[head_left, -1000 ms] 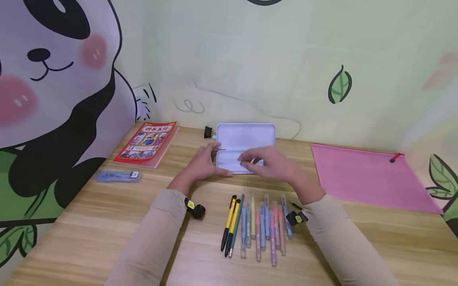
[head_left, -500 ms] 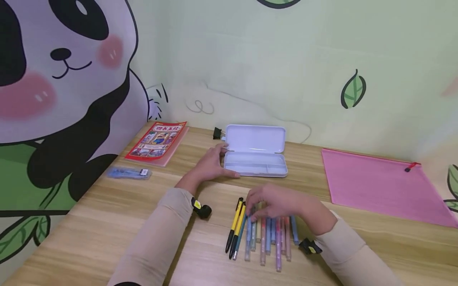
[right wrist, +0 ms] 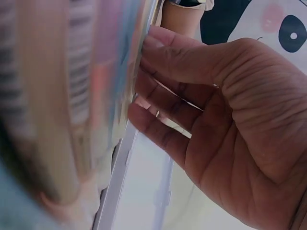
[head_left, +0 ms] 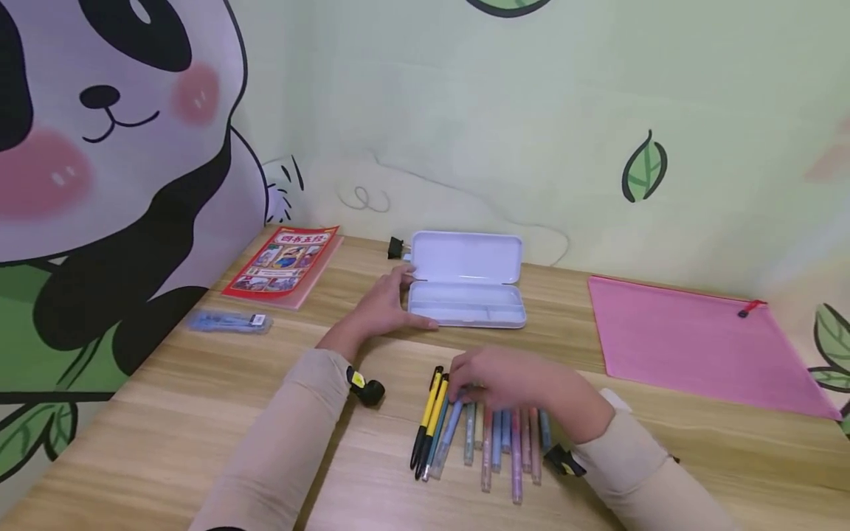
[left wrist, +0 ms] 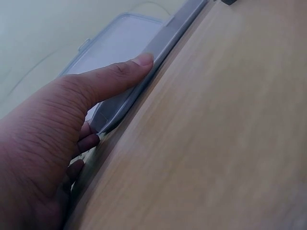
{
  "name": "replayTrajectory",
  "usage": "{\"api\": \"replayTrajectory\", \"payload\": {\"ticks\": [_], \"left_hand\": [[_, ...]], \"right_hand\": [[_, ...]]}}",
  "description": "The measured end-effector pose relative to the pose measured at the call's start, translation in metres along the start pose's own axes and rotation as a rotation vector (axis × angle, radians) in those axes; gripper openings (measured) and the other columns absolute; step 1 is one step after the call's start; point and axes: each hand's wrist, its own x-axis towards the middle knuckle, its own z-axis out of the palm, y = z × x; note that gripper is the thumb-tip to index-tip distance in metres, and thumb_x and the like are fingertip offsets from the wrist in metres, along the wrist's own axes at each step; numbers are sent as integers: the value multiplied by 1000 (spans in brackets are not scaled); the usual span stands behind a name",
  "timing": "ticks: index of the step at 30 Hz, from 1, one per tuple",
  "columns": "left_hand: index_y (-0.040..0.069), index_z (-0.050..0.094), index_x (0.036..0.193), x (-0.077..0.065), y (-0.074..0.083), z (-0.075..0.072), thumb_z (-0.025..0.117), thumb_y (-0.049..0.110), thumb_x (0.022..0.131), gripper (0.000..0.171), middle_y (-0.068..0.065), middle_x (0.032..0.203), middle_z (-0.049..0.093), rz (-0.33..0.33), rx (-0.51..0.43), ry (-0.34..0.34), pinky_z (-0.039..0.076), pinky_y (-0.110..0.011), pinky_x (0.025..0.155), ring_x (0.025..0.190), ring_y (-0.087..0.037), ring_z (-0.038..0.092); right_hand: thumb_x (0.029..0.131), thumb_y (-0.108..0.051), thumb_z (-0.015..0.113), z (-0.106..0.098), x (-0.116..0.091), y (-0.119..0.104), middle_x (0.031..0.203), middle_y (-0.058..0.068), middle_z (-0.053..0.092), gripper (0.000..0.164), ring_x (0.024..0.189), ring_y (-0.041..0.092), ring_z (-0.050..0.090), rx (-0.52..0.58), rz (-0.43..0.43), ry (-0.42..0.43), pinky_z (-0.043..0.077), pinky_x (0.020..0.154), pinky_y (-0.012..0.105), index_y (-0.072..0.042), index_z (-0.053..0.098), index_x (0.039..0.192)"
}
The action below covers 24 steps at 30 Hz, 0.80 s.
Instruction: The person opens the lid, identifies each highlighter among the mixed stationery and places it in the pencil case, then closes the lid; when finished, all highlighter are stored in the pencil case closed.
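A pale lavender pencil case [head_left: 467, 257] stands with its lid raised near the wall, its compartments bare. My left hand [head_left: 381, 306] holds the case's left end, thumb along the front wall and fingers round the side; the left wrist view shows the thumb [left wrist: 120, 76] on that wall. Over the row of pens, my right hand [head_left: 508, 380] pinches the upper end of a blue marker [head_left: 446, 439], which slants toward the pencil [head_left: 434, 442]. Its upper end is hidden under the fingers. In the right wrist view, thumb and fingertips meet at the pens' edge.
Two yellow-and-black pens [head_left: 425, 428] lie left of the pencil, and several coloured markers [head_left: 516, 457] to the right. A pink zip pouch [head_left: 704, 346] is at right. A red book [head_left: 282, 265], a clear packet [head_left: 229, 322] and a black binder clip [head_left: 395, 248] are at left.
My right hand has come from the case's compartments to the pens and taken hold of a blue marker, tilting it leftward. The left hand stays on the case.
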Motion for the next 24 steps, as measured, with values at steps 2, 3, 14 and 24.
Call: {"api": "replayTrajectory", "payload": {"ticks": [2,3,14,24], "left_hand": [[16,27,155,0,-1,-1,91,67,53,131,-10,143,50,-5,8,-3,35,-47,113,130,-27,45],[16,27,155,0,-1,-1,90,67,53,131,-11,143,50,-6,11,-6,35,-47,113,130,-28,45],[15,27,155,0,-1,0,88,71,54,131,-11,143,51,-1,11,-5,34,-47,113,132,-29,45],[14,27,155,0,2,-1,89,67,55,129,-11,142,50,-3,16,-5,36,-46,113,130,-28,47]], "right_hand": [[91,-6,71,0,2,-3,109,-8,67,20,103,7,62,-35,19,1,51,96,27,-18,75,108],[90,-4,72,1,3,-5,108,-8,67,22,103,8,63,-58,24,3,51,96,27,-18,75,107],[83,0,77,7,5,-14,102,-4,63,27,91,8,60,-172,11,50,53,86,22,-19,72,102],[85,-2,76,9,5,-11,104,-5,59,27,95,10,57,-202,21,40,51,92,24,-20,66,102]]}}
